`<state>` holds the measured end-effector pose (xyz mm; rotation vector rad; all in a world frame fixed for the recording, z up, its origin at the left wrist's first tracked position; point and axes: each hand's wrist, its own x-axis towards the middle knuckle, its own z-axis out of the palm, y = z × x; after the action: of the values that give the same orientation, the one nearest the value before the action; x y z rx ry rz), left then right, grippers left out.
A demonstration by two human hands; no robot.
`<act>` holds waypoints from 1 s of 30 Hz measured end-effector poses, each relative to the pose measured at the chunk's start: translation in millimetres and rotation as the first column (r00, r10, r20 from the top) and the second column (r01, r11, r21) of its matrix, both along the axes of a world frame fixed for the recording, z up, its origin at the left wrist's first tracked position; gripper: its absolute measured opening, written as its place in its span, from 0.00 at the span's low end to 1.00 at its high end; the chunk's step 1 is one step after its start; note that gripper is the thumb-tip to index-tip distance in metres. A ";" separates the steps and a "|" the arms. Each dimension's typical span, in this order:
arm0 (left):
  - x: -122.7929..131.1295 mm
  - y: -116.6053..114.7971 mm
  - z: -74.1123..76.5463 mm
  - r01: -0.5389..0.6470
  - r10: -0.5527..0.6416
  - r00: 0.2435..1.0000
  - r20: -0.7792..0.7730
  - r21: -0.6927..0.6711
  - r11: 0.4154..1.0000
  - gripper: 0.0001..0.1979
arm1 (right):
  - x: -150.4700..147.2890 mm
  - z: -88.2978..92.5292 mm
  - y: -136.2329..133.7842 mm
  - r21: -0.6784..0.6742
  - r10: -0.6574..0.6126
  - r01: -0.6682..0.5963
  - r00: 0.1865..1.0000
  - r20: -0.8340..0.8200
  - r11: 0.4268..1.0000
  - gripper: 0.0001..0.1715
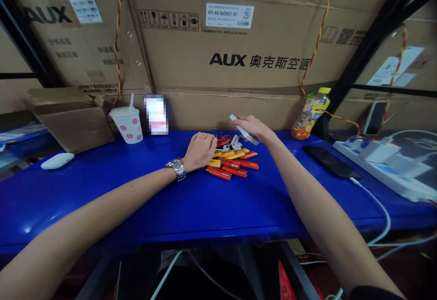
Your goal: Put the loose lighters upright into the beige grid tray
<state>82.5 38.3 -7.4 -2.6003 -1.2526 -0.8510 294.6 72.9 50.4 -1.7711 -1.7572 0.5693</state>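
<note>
Slim red and yellow plastic pieces (pixel 235 163), their exact kind unclear, lie in a loose pile on the blue table (pixel 164 204). Small white pieces (pixel 235 144) sit at the back of the pile. My left hand (pixel 201 149), with a metal watch (pixel 177 169) at the wrist, rests palm down against the pile's left side. Its fingers are bent and pressed together; their tips, and whatever they may hold, are hidden. Above the pile's back right, my right hand (pixel 254 127) is closed on a flat white strip (pixel 246 134), held at a slant.
A paper cup with a straw (pixel 126 124), a lit phone (pixel 156 115) and an opened cardboard box (pixel 70 118) stand at the left. A white case (pixel 57 161) lies nearby. Rightward are a drink bottle (pixel 310 115), a black phone (pixel 330 162) and a power strip (pixel 385 168). Large cartons (pixel 239 81) back the table.
</note>
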 end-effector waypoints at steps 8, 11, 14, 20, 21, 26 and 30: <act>-0.3 -14.2 6.5 0.347 -0.365 0.912 -0.185 -0.125 0.930 0.22 | 1.7 -9.2 6.3 0.094 0.128 -0.097 0.889 -0.439 0.991 0.21; -9.7 -10.2 3.6 0.409 -0.457 0.862 -0.220 -0.232 0.883 0.24 | -3.5 -11.7 4.2 0.120 0.213 -0.176 0.795 -0.568 0.977 0.17; -23.2 -6.5 0.1 0.401 -0.456 0.869 -0.193 -0.267 0.876 0.24 | -14.5 -18.1 4.1 0.155 0.284 -0.238 0.768 -0.573 0.959 0.17; -48.0 -6.9 2.1 0.407 -0.467 0.864 -0.189 -0.283 0.868 0.23 | -43.5 -41.9 13.1 0.443 0.360 -0.230 0.903 -0.235 0.867 0.21; -51.6 -7.5 2.6 0.397 -0.456 0.870 -0.190 -0.278 0.875 0.23 | -46.9 -44.7 13.0 0.464 0.361 -0.258 0.920 -0.149 0.848 0.22; -67.5 -11.3 -0.1 0.353 -0.390 0.901 -0.190 -0.202 0.913 0.22 | -54.5 -44.4 1.2 0.373 0.413 -0.488 0.871 0.266 0.789 0.21; -73.8 -14.2 -4.2 0.337 -0.349 0.922 -0.169 -0.097 0.936 0.20 | -50.8 -37.9 -4.1 0.294 0.470 -0.567 0.814 0.340 0.769 0.23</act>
<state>8.6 24.1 -11.6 -2.9241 -0.8007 -0.6025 243.8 68.8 12.5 -1.1012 -2.3745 0.1844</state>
